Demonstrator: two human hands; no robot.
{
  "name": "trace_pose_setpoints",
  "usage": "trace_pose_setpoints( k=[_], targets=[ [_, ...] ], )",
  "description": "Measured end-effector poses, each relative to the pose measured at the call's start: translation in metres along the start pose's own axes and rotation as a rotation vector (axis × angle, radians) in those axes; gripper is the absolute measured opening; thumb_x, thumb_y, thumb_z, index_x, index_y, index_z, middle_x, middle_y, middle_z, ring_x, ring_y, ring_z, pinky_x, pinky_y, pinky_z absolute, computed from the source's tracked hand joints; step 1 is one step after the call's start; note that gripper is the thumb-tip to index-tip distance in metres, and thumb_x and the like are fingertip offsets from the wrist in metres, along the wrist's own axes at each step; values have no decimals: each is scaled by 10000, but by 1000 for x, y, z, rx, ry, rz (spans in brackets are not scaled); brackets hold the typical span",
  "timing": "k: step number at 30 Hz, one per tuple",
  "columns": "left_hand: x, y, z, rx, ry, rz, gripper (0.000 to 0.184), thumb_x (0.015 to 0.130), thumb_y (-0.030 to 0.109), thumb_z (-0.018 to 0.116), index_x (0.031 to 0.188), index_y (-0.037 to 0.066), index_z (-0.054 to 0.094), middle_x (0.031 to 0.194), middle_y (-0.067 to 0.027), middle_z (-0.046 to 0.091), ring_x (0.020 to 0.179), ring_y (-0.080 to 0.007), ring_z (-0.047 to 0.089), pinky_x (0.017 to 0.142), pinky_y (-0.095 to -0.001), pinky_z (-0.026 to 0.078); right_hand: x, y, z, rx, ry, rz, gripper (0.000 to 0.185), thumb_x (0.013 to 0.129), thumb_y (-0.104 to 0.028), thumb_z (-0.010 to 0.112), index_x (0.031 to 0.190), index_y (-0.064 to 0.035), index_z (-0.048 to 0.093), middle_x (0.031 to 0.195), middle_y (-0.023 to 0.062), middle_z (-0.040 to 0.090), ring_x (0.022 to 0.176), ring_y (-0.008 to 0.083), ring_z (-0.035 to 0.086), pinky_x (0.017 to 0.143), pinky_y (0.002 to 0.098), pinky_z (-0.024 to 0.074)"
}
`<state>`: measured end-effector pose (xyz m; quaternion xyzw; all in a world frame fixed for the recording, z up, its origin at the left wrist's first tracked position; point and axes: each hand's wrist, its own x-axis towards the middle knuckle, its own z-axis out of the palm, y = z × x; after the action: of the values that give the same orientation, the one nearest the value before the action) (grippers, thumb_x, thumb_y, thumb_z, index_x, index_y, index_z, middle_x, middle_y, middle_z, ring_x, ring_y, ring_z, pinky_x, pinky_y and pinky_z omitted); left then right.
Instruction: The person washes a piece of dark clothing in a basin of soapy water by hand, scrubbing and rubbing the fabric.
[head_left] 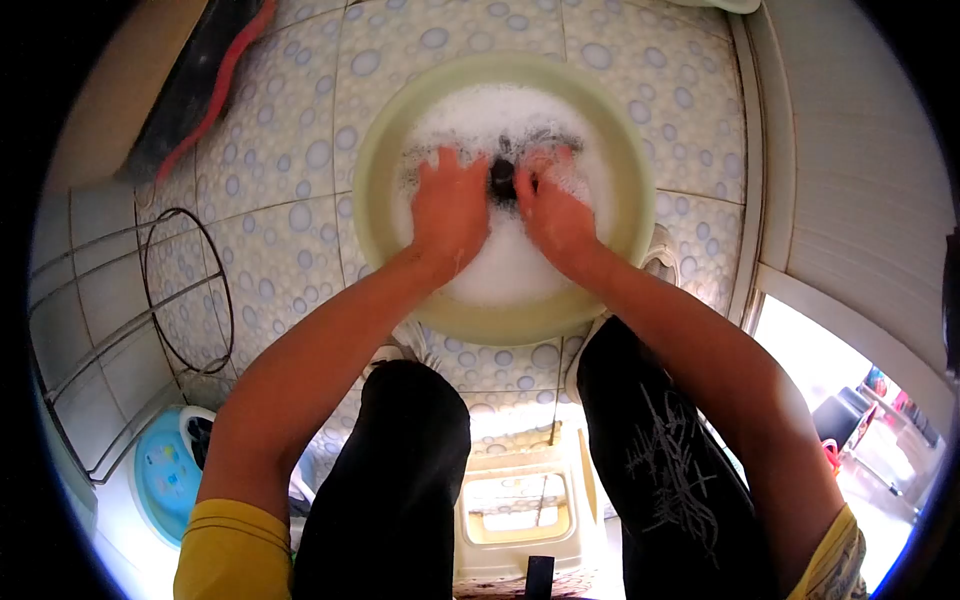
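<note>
The left hand (450, 205) and right hand (558, 212) sit apart in a green basin (375, 215), a dark item (502, 180) between them; foam (500, 268) hides fingertips, so whether either grips it I cannot tell

A home washroom or similar wet area is suggested by a bubble-patterned tiled floor (280, 150), pale wall tiles (105, 295), a wire rack (150, 318) and a round plastic basin (642, 200) of suds (500, 265) set directly on the floor.
</note>
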<state>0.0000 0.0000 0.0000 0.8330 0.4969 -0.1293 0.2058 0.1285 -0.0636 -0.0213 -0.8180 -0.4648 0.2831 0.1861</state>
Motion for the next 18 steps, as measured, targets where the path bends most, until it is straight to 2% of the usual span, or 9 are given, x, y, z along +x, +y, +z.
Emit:
trace_pose_setpoints(
  k=[2, 3, 5, 6, 8, 12, 14, 16, 18],
  targets=[
    [3, -2, 1, -214, 169, 76, 414, 768, 66, 651, 1168, 70, 547, 1300, -149, 453, 983, -334, 569, 853, -467, 465, -1, 10, 1, -235, 186, -326, 380, 934, -362, 478, 1113, -38, 566, 990, 217, 623, 1024, 398, 552, 921, 435, 424],
    [10, -18, 4, -191, 181, 70, 414, 768, 66, 651, 1168, 70, 547, 1300, -149, 453, 983, -334, 569, 853, -467, 465, 6, 4, 6, -213, 195, -337, 380, 934, -362, 478, 1113, -38, 566, 990, 217, 623, 1024, 398, 552, 921, 435, 424],
    [19, -42, 12, -773, 75, 64, 293, 823, 155, 599, 1103, 71, 582, 1148, -105, 547, 916, -258, 569, 817, -404, 473, 15, -5, -5, 12, -40, 33, 376, 923, -359, 488, 1084, -31, 577, 931, 203, 635, 926, 397, 588, 856, 433, 456],
    [18, -47, 0, -766, 78, 64, 293, 823, 155, 599, 1103, 71, 582, 1148, -105, 547, 916, -258, 569, 817, -404, 473, 19, -7, -9, 19, -39, 31, 376, 923, -359, 488, 1084, -31, 577, 931, 203, 635, 926, 397, 588, 856, 433, 456],
    [10, -48, -31, -1717, -445, -399, 290, 870, 270, 533, 1084, 90, 609, 1035, -68, 596, 920, -213, 558, 819, -353, 466, 25, -7, -23, 310, 35, 60, 377, 908, -371, 513, 1002, -17, 605, 867, 188, 636, 808, 361, 611, 774, 411, 470],
    [3, -47, -29, -1943, -450, -577, 350, 898, 389, 491, 1082, 120, 618, 987, -42, 616, 920, -208, 563, 816, -344, 465, 11, -28, -57, 506, -133, 104, 394, 890, -389, 541, 931, -4, 615, 821, 166, 633, 757, 311, 601, 735, 381, 461],
    [6, -48, -16, -2048, -596, -652, 372, 903, 406, 494, 1132, 130, 594, 1051, -33, 602, 981, -205, 558, 859, -373, 461, -1, -44, -56, 764, -215, 142, 436, 893, -413, 538, 871, 17, 613, 755, 157, 619, 727, 287, 576, 714, 370, 444],
    [7, -41, -1, -2089, -577, -496, 359, 906, 402, 497, 1126, 134, 588, 1062, -31, 596, 1014, -208, 551, 882, -388, 456, -7, -65, -62, 753, -255, 102, 420, 882, -406, 549, 885, 9, 615, 779, 156, 615, 737, 292, 578, 715, 373, 447],
    [1, -35, -7, -2442, -917, -272, 343, 919, 395, 497, 1149, 149, 561, 1143, -22, 572, 1128, -210, 513, 976, -408, 415, -13, -81, -59, 747, -297, 63, 405, 872, -399, 560, 900, 2, 616, 802, 154, 612, 747, 297, 580, 715, 377, 449]
  ],
)
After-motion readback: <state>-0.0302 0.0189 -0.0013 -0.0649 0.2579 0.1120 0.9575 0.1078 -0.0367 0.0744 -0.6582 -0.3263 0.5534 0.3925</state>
